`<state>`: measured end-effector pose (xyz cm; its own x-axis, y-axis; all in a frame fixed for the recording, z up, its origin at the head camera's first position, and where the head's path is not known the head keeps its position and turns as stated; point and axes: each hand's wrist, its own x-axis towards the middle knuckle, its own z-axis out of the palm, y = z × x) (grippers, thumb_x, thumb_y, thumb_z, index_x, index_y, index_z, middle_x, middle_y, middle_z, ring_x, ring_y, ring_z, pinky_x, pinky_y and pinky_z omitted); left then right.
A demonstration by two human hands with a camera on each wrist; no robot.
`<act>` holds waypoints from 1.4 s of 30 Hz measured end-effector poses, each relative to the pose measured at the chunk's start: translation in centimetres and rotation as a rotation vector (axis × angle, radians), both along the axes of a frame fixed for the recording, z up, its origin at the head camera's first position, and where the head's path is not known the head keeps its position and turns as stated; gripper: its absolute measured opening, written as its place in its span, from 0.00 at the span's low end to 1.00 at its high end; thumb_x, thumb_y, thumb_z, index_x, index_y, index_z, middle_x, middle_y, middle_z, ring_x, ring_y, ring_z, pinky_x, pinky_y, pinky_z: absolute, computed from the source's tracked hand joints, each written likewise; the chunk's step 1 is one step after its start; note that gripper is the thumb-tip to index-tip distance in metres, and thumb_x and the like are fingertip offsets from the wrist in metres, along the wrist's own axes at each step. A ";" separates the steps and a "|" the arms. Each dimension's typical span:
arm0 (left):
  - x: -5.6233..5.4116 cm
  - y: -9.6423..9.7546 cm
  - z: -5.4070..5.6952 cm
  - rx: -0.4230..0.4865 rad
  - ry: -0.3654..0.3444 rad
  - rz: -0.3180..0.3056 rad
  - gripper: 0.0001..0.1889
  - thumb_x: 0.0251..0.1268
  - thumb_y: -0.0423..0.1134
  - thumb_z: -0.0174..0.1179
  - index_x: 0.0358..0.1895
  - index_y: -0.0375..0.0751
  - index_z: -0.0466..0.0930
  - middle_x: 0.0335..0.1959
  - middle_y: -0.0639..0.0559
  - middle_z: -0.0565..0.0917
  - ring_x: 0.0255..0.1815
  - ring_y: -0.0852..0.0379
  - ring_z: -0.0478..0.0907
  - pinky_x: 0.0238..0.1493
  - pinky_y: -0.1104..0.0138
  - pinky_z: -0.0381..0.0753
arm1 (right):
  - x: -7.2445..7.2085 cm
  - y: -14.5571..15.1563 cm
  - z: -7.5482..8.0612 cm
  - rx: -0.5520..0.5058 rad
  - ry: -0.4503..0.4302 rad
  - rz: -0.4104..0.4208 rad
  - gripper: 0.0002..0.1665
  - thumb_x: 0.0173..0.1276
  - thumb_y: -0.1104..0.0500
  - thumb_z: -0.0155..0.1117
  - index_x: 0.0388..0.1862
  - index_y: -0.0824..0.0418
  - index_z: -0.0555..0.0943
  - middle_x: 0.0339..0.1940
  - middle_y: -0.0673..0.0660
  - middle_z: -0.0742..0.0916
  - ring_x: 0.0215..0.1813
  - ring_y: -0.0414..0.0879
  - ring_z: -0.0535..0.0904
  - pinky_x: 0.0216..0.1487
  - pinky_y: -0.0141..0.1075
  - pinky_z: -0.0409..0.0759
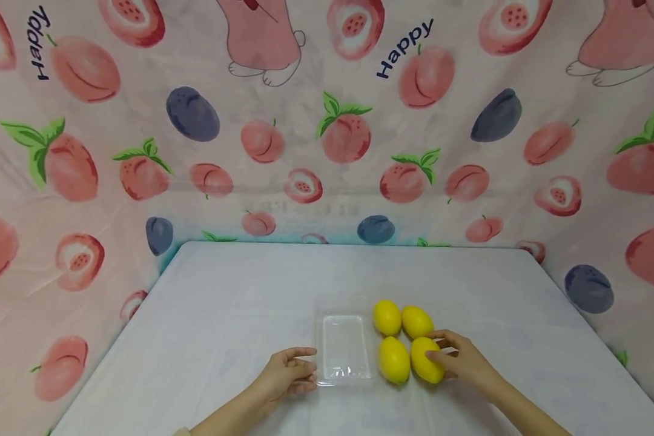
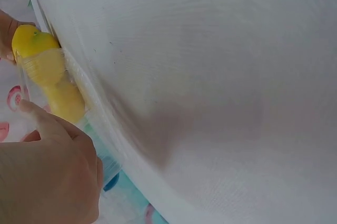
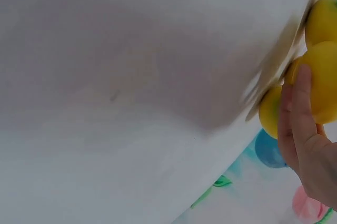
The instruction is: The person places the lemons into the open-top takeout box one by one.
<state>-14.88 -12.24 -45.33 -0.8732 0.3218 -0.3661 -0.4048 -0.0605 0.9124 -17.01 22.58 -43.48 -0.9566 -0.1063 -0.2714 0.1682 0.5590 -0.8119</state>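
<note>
Lemon (image 1: 426, 361) sits within the right grip (image 1: 464, 362), pinched by thumb and fingers, the spread left grip (image 1: 284, 372) touching a tray (image 1: 343, 348).

Likely a makeshift, screened-off spot, the kind of room unclear: fruit-printed cloth (image 1: 300, 133) (lettered "Happy") rises beyond the far and side edges of a white table (image 1: 240, 290).

A white table (image 1: 240, 290) stands before a pale pink cloth (image 1: 305, 103) that rises behind it and along both sides. The cloth is printed with peaches (image 1: 426, 82), blue fruits (image 1: 193, 114), "Happy" lettering (image 1: 405, 48) and pink figures (image 1: 264, 36) cropped at the top.
</note>
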 end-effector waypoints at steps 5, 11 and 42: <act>0.2 0.2 -0.2 -0.001 0.000 -0.003 0.27 0.63 0.30 0.57 0.64 0.25 0.60 0.34 0.53 0.80 0.31 0.64 0.80 0.41 0.68 0.85 | 0.0 0.5 0.4 -0.024 -0.004 -0.004 0.31 0.64 0.54 0.63 0.62 0.68 0.68 0.54 0.71 0.76 0.40 0.47 0.78 0.36 0.40 0.85; 0.2 0.3 -0.2 0.007 -0.007 0.001 0.27 0.63 0.29 0.56 0.64 0.25 0.60 0.34 0.52 0.80 0.31 0.63 0.79 0.43 0.67 0.85 | -0.4 0.3 1.7 -0.075 0.014 0.026 0.32 0.66 0.53 0.61 0.64 0.68 0.67 0.57 0.72 0.73 0.42 0.47 0.78 0.37 0.40 0.85; -1.3 0.6 0.3 -0.022 -0.035 0.047 0.26 0.64 0.30 0.55 0.64 0.27 0.61 0.31 0.53 0.76 0.32 0.61 0.76 0.42 0.65 0.85 | -5.1 -5.2 4.4 -0.084 0.023 0.120 0.26 0.65 0.54 0.62 0.60 0.62 0.72 0.54 0.64 0.76 0.46 0.49 0.76 0.44 0.41 0.85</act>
<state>-16.17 -11.68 -45.00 -0.8740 0.2721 -0.4027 -0.4333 -0.0608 0.8992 -22.10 17.35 -39.05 -0.9413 -0.2420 -0.2353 0.0853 0.5038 -0.8596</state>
